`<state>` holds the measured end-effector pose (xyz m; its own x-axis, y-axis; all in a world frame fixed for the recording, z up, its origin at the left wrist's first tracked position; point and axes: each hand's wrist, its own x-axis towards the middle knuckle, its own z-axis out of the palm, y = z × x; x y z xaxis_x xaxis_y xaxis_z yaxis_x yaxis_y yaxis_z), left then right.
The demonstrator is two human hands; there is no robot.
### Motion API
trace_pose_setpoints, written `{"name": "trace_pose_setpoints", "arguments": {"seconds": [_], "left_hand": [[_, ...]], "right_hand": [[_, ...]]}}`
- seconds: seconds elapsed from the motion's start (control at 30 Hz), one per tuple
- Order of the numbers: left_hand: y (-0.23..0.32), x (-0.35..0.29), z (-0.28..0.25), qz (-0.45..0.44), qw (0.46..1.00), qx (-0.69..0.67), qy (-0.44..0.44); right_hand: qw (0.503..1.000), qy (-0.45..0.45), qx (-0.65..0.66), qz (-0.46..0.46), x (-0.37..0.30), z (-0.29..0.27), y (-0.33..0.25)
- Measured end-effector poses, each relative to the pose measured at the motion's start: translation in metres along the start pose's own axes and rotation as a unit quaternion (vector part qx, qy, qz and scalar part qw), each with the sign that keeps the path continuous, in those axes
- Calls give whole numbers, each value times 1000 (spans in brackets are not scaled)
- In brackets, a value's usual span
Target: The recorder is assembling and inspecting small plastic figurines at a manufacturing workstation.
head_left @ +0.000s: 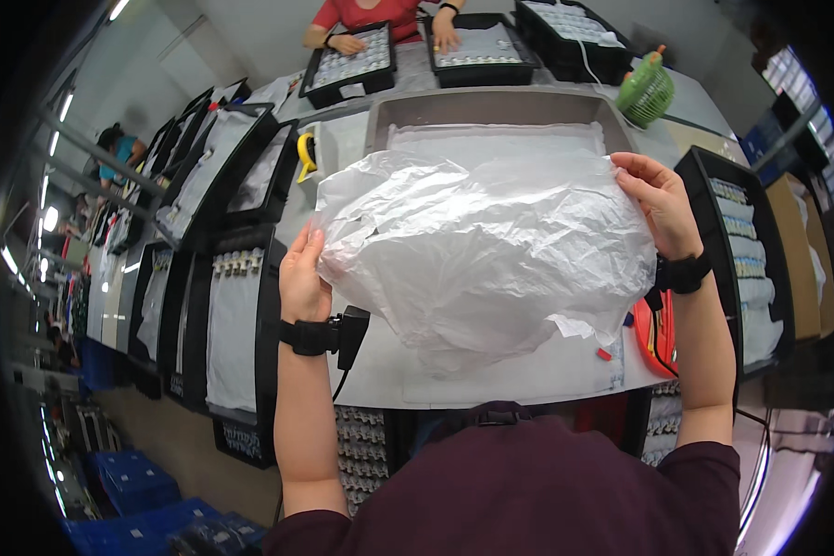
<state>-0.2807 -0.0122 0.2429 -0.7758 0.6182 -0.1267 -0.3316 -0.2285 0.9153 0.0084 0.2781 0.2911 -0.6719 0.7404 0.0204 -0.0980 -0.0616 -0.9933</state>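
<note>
A large crumpled sheet of thin white tissue paper (491,250) is stretched between my hands above the table. My left hand (304,276) pinches its left edge, fingers partly behind the sheet. At the upper right corner my right hand (660,199) grips the sheet between thumb and fingers. Just beyond the sheet stands a grey tray (491,107), lined with a flat white sheet (500,139). The lifted paper hides the near part of this tray.
A yellow tape dispenser (304,156) stands left of the grey tray. A green fan (647,91) is at the back right. Black trays of small parts (236,324) flank me. A red-orange container (653,338) lies near my right wrist. Across the table a person in red handles parts.
</note>
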Motion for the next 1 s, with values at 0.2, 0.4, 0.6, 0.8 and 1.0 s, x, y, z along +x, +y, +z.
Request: {"name": "trace_pose_setpoints", "arguments": {"seconds": [0.2,0.4,0.6,0.8,1.0], "left_hand": [[-17,1,88,-30,989,-42,-135],[-52,-41,185,-114,885,143,-428],[-64,-71,300,-32,873,94,-478],[-78,-87,359,136,720,294,-614],[-115,-118,394,393,660,266,-582]], "right_hand": [[997,72,-35,-13,-74,-79,-7],[974,203,-76,-64,-160,-165,-15],[937,288,-179,-83,-244,-233,-48],[815,401,-419,-9,-315,-251,-72],[633,466,-618,11,-390,-236,-76]]}}
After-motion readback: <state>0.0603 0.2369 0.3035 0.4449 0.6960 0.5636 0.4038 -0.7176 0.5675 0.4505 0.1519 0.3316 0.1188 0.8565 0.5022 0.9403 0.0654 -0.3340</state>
